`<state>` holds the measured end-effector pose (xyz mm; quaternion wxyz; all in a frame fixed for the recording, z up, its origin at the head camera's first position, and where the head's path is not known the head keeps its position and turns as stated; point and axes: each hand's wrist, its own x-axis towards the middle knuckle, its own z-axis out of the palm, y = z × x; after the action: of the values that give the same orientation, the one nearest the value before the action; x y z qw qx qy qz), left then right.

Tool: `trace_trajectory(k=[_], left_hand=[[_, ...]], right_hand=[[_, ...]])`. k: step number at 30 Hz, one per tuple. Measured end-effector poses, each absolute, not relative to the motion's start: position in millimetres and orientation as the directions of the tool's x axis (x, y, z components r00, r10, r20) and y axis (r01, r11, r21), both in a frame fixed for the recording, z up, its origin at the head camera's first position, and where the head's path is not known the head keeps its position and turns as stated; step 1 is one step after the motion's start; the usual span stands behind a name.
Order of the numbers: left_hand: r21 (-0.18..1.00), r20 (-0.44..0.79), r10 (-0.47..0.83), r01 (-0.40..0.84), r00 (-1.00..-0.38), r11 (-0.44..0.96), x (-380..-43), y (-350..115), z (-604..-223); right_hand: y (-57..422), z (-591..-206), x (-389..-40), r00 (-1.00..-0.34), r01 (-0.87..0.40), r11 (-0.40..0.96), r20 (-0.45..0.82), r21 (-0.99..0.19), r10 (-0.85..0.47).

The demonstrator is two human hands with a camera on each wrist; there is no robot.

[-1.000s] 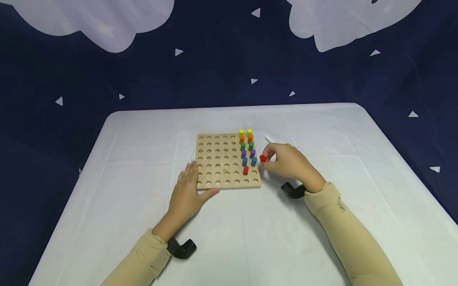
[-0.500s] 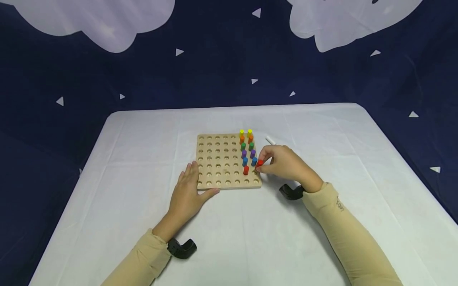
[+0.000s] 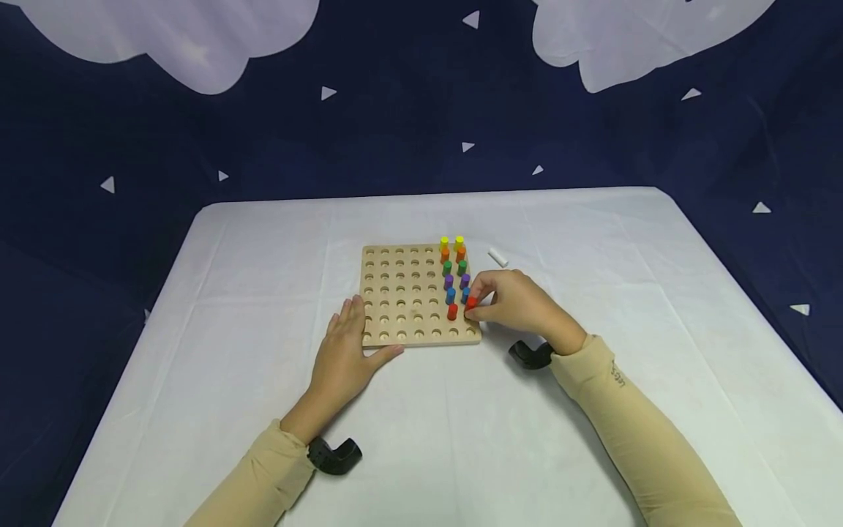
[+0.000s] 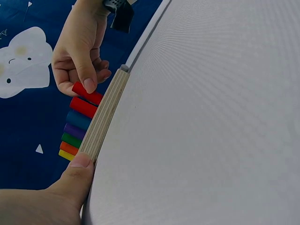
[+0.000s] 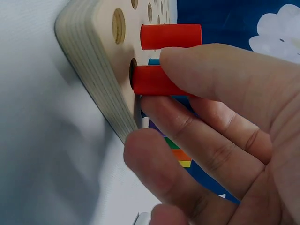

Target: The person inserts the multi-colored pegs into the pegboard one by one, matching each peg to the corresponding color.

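A square wooden pegboard (image 3: 402, 289) with rows of round holes lies on the table. Its two rightmost columns carry upright pegs in pairs: yellow, orange, green, purple and blue, with one red peg (image 3: 452, 312) at the front. My right hand (image 3: 520, 304) pinches a second red peg (image 5: 152, 80) between thumb and fingers. In the right wrist view, that peg's lower end is at the mouth of a hole near the board's edge. With straight fingers, my left hand (image 3: 342, 359) rests against the board's front left corner, its thumb (image 4: 79, 171) along the front edge.
A white peg (image 3: 497, 257) lies on the white-covered table (image 3: 263, 293), just beyond the right hand. Behind the table hangs a dark blue cloth (image 3: 395, 132) with clouds and triangles. Each wrist wears a black camera mount.
My right hand has moved left with the red peg, from beside the board to a hole next to the other red peg. The left hand has stayed still.
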<state>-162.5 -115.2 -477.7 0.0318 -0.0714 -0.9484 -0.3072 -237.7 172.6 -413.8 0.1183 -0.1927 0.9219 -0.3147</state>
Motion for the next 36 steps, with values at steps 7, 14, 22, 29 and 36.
trace_trajectory(k=[7,14,22,29,36], left_hand=[[0.579,0.103,0.118,0.156,-0.988,0.800,-163.2,-114.9,-477.9],[0.575,0.103,0.117,0.156,-0.988,0.803,-163.6,-114.9,-478.8],[0.577,0.097,0.119,0.153,-0.988,0.802,-163.4,-114.9,-479.1],[0.575,0.097,0.111,0.147,-0.989,0.805,-163.6,-114.5,-479.7],[0.578,0.095,0.114,0.148,-0.989,0.802,-163.4,-114.5,-481.0]], right_hand=[[172.6,-412.6,-236.7,-0.885,-0.310,0.726,-0.093,-0.614,-0.456],[173.2,-413.5,-237.3,-0.884,-0.317,0.740,-0.098,-0.593,-0.458],[173.1,-412.4,-236.3,-0.894,-0.322,0.783,-0.100,-0.532,-0.436],[189.5,-402.6,-242.3,-0.907,-0.292,0.789,-0.106,-0.540,-0.409],[211.8,-403.6,-250.6,-0.956,-0.204,0.892,-0.115,-0.403,-0.271]])
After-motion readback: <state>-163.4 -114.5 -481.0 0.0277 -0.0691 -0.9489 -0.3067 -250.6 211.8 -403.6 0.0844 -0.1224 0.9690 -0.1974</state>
